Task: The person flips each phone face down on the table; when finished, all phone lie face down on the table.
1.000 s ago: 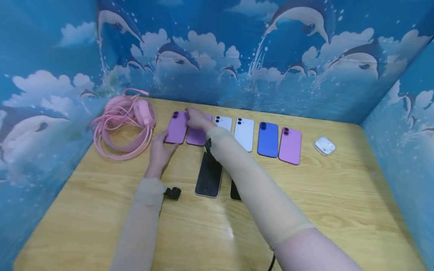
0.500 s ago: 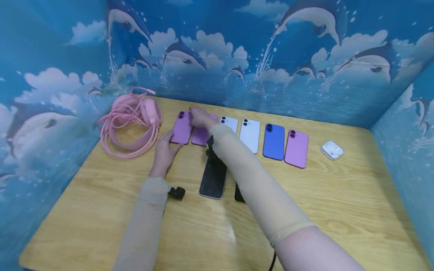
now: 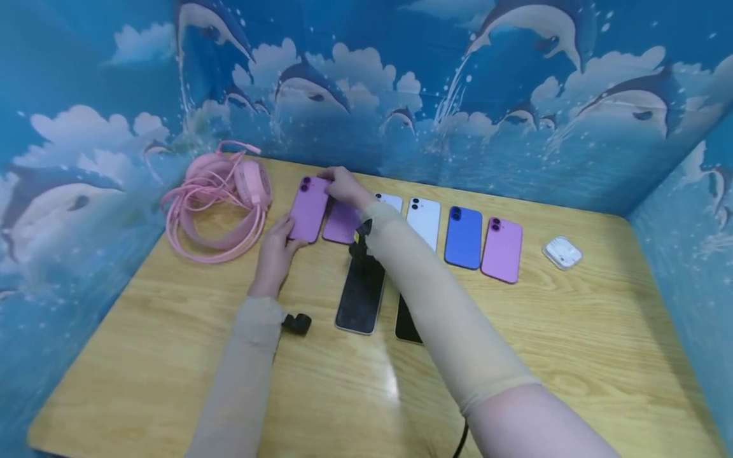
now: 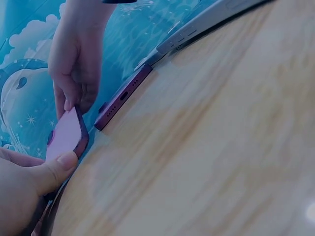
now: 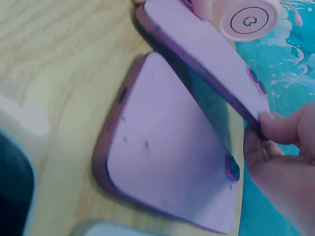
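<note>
Hands lift the purple phone at the left end of the row, next to the pink headset. Right hand pinches its top edge w/ fingertips; left hand grips the bottom end, thumb on the edge. Phone is tilted up, one side off the table, over a 2nd purple phone. Best to lift slow & level, both ends held snug, so it doesn't scrape the one below.

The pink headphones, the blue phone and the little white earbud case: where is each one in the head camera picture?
pink headphones (image 3: 252,184), head view, on the round ear cup.
blue phone (image 3: 463,238), head view, on the middle of its back.
white earbud case (image 3: 562,252), head view, on its lid.
</note>
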Available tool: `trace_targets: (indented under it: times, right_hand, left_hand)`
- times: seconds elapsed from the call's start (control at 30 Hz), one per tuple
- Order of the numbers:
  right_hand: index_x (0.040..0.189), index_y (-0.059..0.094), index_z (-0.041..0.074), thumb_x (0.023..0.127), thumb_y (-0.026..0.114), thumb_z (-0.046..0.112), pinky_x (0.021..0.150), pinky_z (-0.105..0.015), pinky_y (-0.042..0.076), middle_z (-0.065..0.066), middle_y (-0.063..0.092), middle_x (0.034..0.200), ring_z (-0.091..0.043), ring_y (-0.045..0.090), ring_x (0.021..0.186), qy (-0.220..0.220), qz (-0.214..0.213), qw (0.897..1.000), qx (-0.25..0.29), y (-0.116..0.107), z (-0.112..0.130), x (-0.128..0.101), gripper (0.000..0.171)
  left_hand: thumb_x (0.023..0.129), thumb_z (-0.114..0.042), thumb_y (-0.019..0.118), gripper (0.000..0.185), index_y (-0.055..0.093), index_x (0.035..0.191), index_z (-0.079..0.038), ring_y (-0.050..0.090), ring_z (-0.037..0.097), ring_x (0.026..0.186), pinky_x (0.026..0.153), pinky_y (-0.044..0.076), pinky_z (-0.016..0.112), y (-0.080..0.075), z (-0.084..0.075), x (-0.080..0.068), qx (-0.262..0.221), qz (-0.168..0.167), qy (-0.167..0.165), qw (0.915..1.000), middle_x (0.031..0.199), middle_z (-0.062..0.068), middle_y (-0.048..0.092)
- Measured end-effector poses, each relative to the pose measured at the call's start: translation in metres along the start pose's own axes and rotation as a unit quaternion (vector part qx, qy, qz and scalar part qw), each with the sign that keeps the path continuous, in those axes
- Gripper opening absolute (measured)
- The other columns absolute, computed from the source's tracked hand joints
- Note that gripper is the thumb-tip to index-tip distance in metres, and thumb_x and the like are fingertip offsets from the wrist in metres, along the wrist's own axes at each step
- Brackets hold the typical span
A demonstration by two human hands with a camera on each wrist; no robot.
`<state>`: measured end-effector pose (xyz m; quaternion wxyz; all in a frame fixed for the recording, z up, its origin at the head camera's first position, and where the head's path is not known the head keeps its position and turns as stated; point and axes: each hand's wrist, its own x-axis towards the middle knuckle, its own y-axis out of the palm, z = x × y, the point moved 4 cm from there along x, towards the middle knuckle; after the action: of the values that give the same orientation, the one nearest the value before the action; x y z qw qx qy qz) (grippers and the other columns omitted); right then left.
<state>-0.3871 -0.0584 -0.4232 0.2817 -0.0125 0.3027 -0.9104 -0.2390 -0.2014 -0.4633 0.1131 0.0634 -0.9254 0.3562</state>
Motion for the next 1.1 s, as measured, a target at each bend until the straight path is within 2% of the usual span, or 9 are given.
trace_targets:
  times: [0.13, 0.23, 0.4, 0.6, 0.77, 0.87, 0.97, 1.1]
  right_hand:
    - [0.138, 0.051, 0.009, 0.098, 0.052, 0.008, 0.094, -0.030, 0.047, -0.009, 0.048, 0.140, -0.021, 0.048, 0.123, -0.005, 0.005, 0.999, 0.032, -0.003, 0.003, -0.003, 0.041]
    - [0.140, 0.049, 0.012, 0.098, 0.053, 0.012, 0.090, -0.033, 0.050, -0.010, 0.051, 0.137, -0.022, 0.055, 0.114, -0.013, 0.014, 0.998, 0.058, -0.005, 0.007, -0.006, 0.042]
    - [0.138, 0.053, 0.015, 0.097, 0.056, 0.015, 0.084, -0.038, 0.054, -0.012, 0.058, 0.127, -0.020, 0.065, 0.094, 0.000, 0.012, 0.996, 0.087, -0.009, 0.011, -0.009, 0.041]
    - [0.138, 0.051, 0.010, 0.097, 0.055, 0.010, 0.088, -0.040, 0.053, -0.013, 0.056, 0.132, -0.020, 0.066, 0.093, 0.012, 0.008, 0.992, 0.123, -0.015, 0.018, -0.012, 0.041]
    - [0.139, 0.050, 0.005, 0.097, 0.055, 0.010, 0.088, -0.040, 0.053, -0.016, 0.056, 0.131, -0.021, 0.067, 0.090, 0.012, 0.009, 0.990, 0.138, -0.016, 0.024, -0.015, 0.042]
    - [0.139, 0.050, 0.005, 0.096, 0.056, 0.011, 0.086, -0.037, 0.054, -0.015, 0.057, 0.130, -0.020, 0.068, 0.089, 0.010, 0.011, 0.990, 0.137, -0.016, 0.029, -0.017, 0.043]
    - [0.138, 0.050, 0.007, 0.096, 0.056, 0.012, 0.081, -0.030, 0.056, -0.014, 0.059, 0.127, -0.018, 0.068, 0.089, 0.004, 0.007, 0.992, 0.129, -0.016, 0.034, -0.019, 0.043]
    - [0.138, 0.052, 0.008, 0.096, 0.058, 0.014, 0.074, -0.022, 0.056, -0.011, 0.063, 0.121, -0.017, 0.068, 0.088, -0.012, -0.008, 0.993, 0.119, -0.016, 0.040, -0.020, 0.043]
  left_hand:
    - [0.085, -0.009, 0.069, 0.060, 0.043, 0.136, 0.008, 0.034, 0.035, 0.135, 0.114, 0.025, 0.041, -0.001, 0.004, 0.000, 0.000, 0.002, -0.001, 1.0000, 0.147, 0.020, 0.036]
    - [0.087, -0.010, 0.067, 0.059, 0.041, 0.138, 0.007, 0.031, 0.034, 0.137, 0.115, 0.022, 0.040, 0.000, 0.005, 0.000, -0.007, 0.003, -0.005, 1.0000, 0.149, 0.019, 0.033]
    - [0.087, -0.012, 0.067, 0.059, 0.042, 0.139, 0.004, 0.031, 0.032, 0.137, 0.115, 0.022, 0.040, 0.000, 0.005, -0.001, -0.014, 0.007, -0.009, 0.9998, 0.150, 0.017, 0.033]
    - [0.083, -0.015, 0.073, 0.065, 0.045, 0.140, -0.002, 0.036, 0.031, 0.135, 0.113, 0.027, 0.040, -0.002, 0.000, -0.002, -0.032, 0.000, 0.008, 0.9995, 0.147, 0.016, 0.039]
    - [0.080, -0.023, 0.078, 0.070, 0.047, 0.140, -0.006, 0.041, 0.031, 0.131, 0.110, 0.033, 0.041, -0.001, -0.004, -0.002, -0.012, -0.007, 0.034, 0.9993, 0.143, 0.016, 0.045]
    - [0.081, -0.023, 0.078, 0.066, 0.050, 0.139, -0.009, 0.046, 0.031, 0.125, 0.106, 0.037, 0.043, -0.002, -0.007, -0.003, 0.012, -0.021, 0.051, 0.9984, 0.139, 0.016, 0.049]
    - [0.082, -0.018, 0.077, 0.059, 0.053, 0.136, -0.009, 0.053, 0.034, 0.116, 0.101, 0.043, 0.045, -0.003, -0.010, -0.005, 0.018, -0.049, 0.082, 0.9953, 0.131, 0.018, 0.055]
    - [0.082, -0.005, 0.074, 0.048, 0.060, 0.128, -0.004, 0.059, 0.034, 0.104, 0.093, 0.049, 0.044, -0.006, -0.015, -0.007, -0.002, -0.096, 0.136, 0.9861, 0.120, 0.020, 0.062]
